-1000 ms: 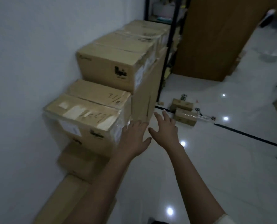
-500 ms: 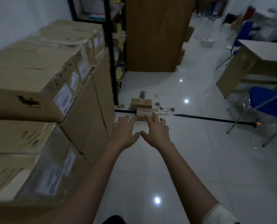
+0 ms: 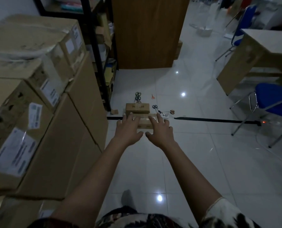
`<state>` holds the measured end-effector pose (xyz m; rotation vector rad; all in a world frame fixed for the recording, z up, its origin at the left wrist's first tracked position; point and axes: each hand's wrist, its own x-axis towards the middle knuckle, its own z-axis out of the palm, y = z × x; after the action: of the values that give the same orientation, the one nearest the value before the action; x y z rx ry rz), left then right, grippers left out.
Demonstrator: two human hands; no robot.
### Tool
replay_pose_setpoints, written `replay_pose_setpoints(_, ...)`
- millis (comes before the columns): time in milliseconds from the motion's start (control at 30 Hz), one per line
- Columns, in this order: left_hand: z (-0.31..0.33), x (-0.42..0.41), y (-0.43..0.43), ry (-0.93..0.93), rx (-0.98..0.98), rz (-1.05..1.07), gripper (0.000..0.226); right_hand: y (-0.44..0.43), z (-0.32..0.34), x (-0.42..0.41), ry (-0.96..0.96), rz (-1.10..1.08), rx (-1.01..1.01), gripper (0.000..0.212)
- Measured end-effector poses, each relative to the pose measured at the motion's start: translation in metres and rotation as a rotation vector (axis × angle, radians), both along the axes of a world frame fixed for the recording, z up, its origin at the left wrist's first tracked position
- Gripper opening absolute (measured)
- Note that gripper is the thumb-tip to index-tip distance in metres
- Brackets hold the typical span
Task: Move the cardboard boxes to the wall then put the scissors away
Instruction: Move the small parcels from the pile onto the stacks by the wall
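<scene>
White tiled floor (image 3: pixel 194 145) fills the frame; stacked cardboard boxes (image 3: pixel 43 102) stand at left, scissors (image 3: pixel 137 96) lie mid-frame beyond two small boxes (image 3: pixel 137 107). Left hand (image 3: pixel 128 130) and right hand (image 3: pixel 159 131) reach forward, fingers spread, holding nothing

labels (image 3: pixel 13 153) on cardboard boxes (image 3: pixel 58 153) blurred, nothing legible

We record a dim, bluish, low-contrast scene. Small white glare spots mark the glossy floor (image 3: pixel 202 162). The boxes (image 3: pixel 54 145) at the left bow and blur; the far background is soft.
</scene>
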<state>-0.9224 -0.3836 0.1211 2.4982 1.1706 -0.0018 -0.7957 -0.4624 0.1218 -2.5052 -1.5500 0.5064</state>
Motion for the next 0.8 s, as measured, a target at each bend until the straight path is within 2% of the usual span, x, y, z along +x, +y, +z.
replay_pose_setpoints(400, -0.037, 0.108, 0.150, 0.060, -0.095, -0.055, 0.061, 0.127, -0.040, 0.113, 0.063, -0.124, -0.082, 0.073)
replay_pose_setpoints(667, -0.075, 0.193, 0.255, 0.070, -0.148, -0.055, 0.066, 0.243, -0.083, 0.200, 0.136, -0.087, -0.014, 0.077)
replay_pose_setpoints(800, -0.102, 0.236, 0.296, 0.066, -0.160, -0.044, 0.067, 0.293, -0.118, 0.239, 0.155, -0.033, -0.051, 0.077)
